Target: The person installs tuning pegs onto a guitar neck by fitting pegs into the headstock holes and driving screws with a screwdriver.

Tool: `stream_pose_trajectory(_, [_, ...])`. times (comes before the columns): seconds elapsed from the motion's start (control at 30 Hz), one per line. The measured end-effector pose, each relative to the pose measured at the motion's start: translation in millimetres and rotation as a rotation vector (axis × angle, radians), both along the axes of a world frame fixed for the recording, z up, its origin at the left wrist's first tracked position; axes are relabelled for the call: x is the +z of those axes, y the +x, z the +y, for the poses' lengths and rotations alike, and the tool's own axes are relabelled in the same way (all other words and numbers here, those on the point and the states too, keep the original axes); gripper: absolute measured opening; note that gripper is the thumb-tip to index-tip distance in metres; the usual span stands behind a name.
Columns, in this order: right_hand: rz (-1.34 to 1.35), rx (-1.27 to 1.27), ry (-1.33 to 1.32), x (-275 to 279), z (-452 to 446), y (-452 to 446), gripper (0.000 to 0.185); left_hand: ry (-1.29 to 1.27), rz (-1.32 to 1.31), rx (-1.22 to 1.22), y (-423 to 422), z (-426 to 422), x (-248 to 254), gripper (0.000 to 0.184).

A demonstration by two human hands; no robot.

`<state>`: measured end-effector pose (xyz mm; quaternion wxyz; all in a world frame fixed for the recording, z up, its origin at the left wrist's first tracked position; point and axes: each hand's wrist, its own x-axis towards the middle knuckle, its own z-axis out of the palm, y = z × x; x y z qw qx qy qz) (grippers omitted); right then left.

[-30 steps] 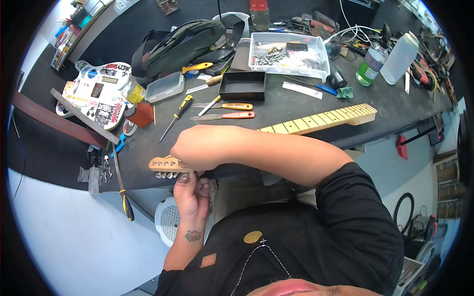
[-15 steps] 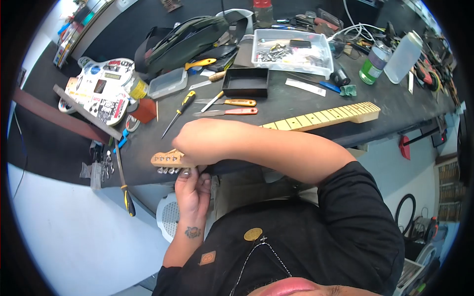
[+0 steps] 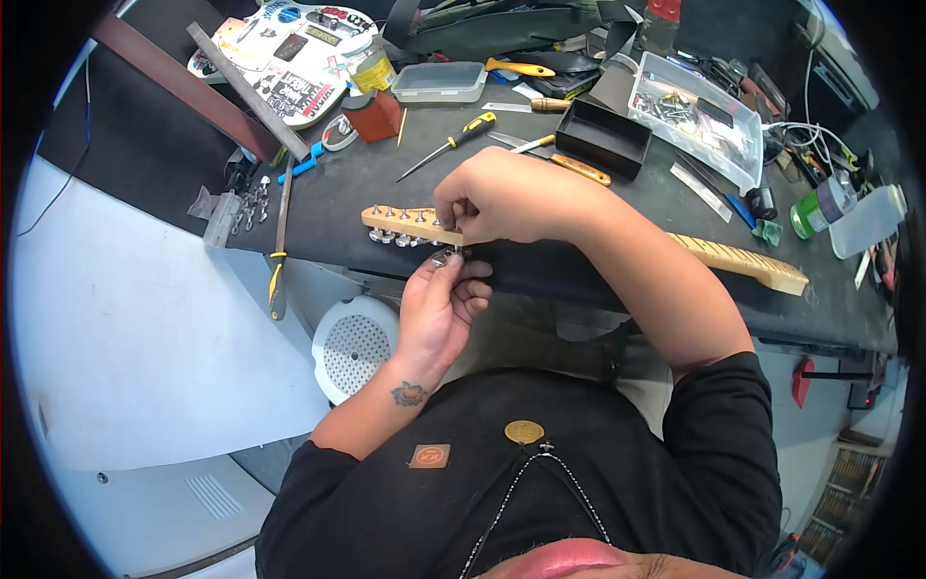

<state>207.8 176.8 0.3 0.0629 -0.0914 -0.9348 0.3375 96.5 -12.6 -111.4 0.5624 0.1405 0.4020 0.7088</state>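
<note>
A maple guitar neck (image 3: 738,259) lies along the bench's front edge, its headstock (image 3: 413,224) to the left with several metal tuning machines fitted. Just below the headstock, my left hand (image 3: 442,304) is palm up, thumb and fingers closed on a small shiny tuning machine (image 3: 443,259). My right hand (image 3: 511,198) arches over the neck from above, fingertips pinched together at the headstock's near edge, close to that tuning machine. What sits between the right fingertips is too small to make out. The right forearm covers the middle of the neck.
A yellow-black screwdriver (image 3: 447,147), a wooden-handled tool (image 3: 582,170) and a black box (image 3: 605,140) lie beyond my hands. At left are loose tuning machines (image 3: 258,201) and another screwdriver (image 3: 278,289) overhanging the edge. A clear bin (image 3: 666,82) and stickered guitar body (image 3: 304,68) stand behind.
The view has shifted, so the bench appears turned and more of the headstock shows. My right hand has lifted slightly off the headstock face, showing its curled fingers. The left still pinches the tuning machine.
</note>
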Motion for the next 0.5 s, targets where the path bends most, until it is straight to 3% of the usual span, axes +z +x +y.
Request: stream_pose_trajectory(0.5, [-0.008,-0.009,-0.034,2.0,13.1,0.6,0.02,-0.028,0.103,0.047,7.8,-24.1,3.9,0.017])
